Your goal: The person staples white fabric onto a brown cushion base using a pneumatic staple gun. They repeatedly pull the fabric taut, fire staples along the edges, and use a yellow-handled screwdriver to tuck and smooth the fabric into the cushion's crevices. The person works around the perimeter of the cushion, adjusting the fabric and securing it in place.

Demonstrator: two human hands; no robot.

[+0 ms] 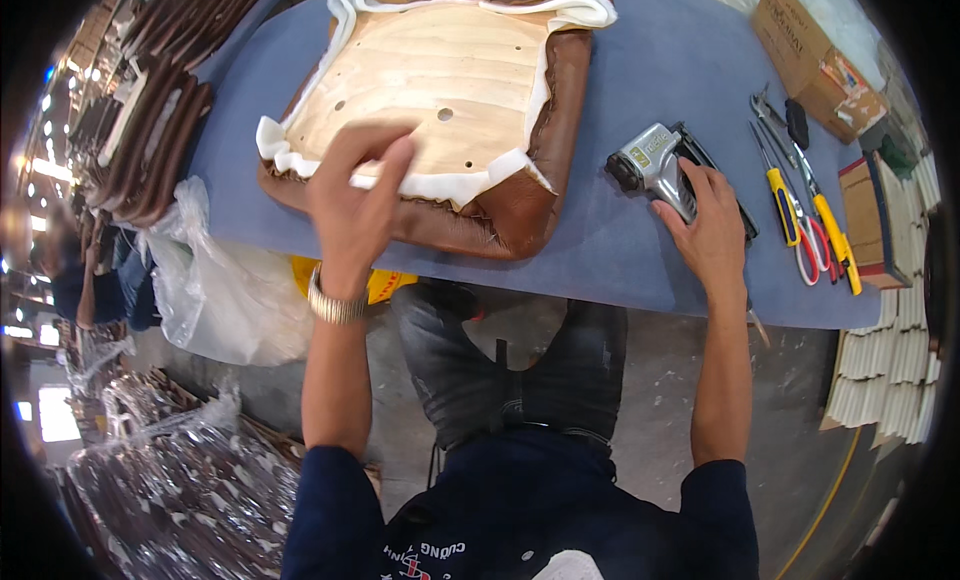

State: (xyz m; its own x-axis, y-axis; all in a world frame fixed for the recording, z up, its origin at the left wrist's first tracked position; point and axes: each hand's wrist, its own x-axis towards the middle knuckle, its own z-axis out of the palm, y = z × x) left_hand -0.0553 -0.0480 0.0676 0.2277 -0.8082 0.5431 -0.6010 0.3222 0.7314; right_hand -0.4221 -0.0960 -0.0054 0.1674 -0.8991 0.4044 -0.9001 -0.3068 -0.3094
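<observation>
A padded seat [515, 205] in brown leather-like covering lies upside down on the blue-grey table. Its pale plywood base [430, 70] faces up, ringed by white padding and folded cover edges; several holes pierce the wood. My left hand [355, 195] hovers over the seat's near left edge, thumb and forefinger curved toward each other. Motion smears those fingers, so I cannot make out whether anything is between them. To the right of the seat lies a silver and black staple gun [655, 152] on its side. My right hand [708, 220] has its thumb and fingers around the gun's handle.
Right of the gun lie yellow-handled scissors [785, 205], pliers [835, 240] and other hand tools. A cardboard box [815, 65] stands at the far right. Stacked brown pieces [150, 130] rise at the left, near a clear plastic bag [230, 290]. The table's front edge [620, 298] runs before me.
</observation>
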